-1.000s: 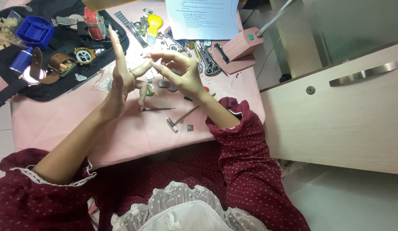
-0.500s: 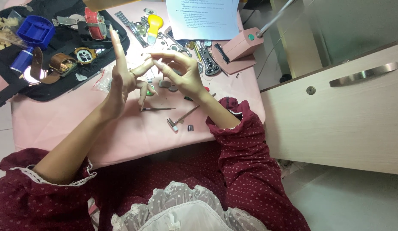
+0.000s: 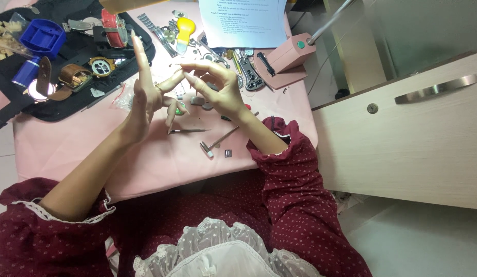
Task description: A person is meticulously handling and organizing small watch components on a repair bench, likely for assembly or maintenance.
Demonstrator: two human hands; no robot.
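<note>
Both my hands are raised above the pink table. My left hand stands upright with its forefinger pointing up and its fingers spread. Its thumb reaches across to the fingertips of my right hand, which are pinched together. Anything held in that pinch is too small to see. Below the hands lie a small hammer, a thin pin tool and a tiny metal piece.
A black tool mat at the far left holds a blue holder, a brown-strapped watch and a red-strapped watch. Behind are a yellow tool, a paper sheet and a pink lamp base. A drawer cabinet stands right.
</note>
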